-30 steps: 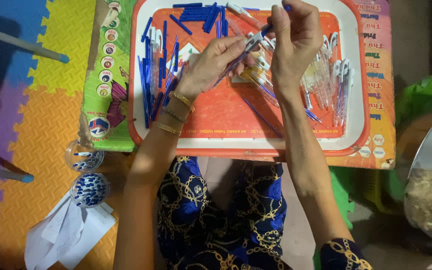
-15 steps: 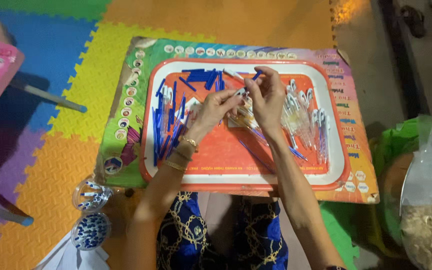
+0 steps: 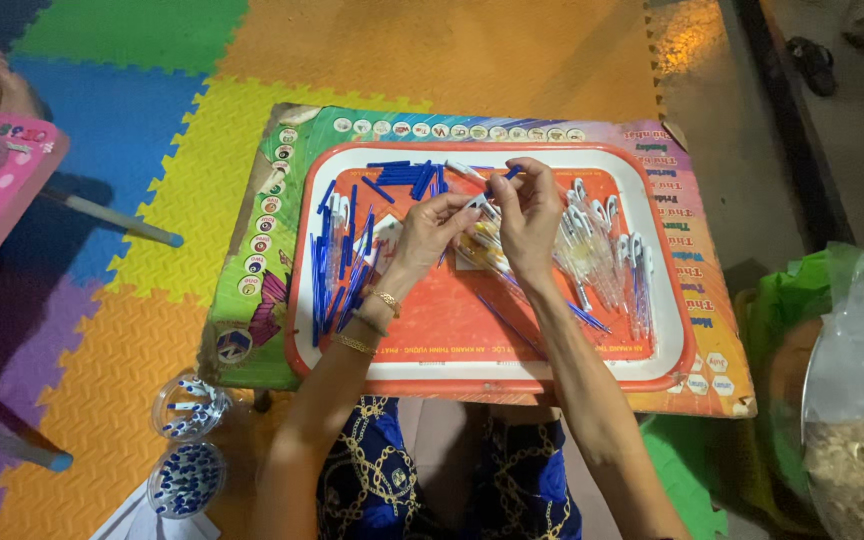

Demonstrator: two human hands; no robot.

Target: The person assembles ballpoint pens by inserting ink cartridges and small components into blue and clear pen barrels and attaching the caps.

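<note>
Near left on the floor: two cups of blue caps, within reach. Tray on the low tabletop corralled the loose parts. Above mid-tray, left hand and right hand both pinched one pen, raised for fitting. Refills left, clear barrels right, sorted.

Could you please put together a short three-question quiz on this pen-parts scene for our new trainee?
1. True or false: both hands are raised over the orange tray, fingers pinching a small pen part between them.
2. Where do the clear pen barrels lie: A) on the tray's right side, B) on the foam mat, C) in a cup?
3. What do the two clear cups on the floor beside the left arm hold?

Key:
1. True: left hand and right hand meet over the tray's middle.
2. A.
3. Small blue pieces, too small to identify further.
</note>
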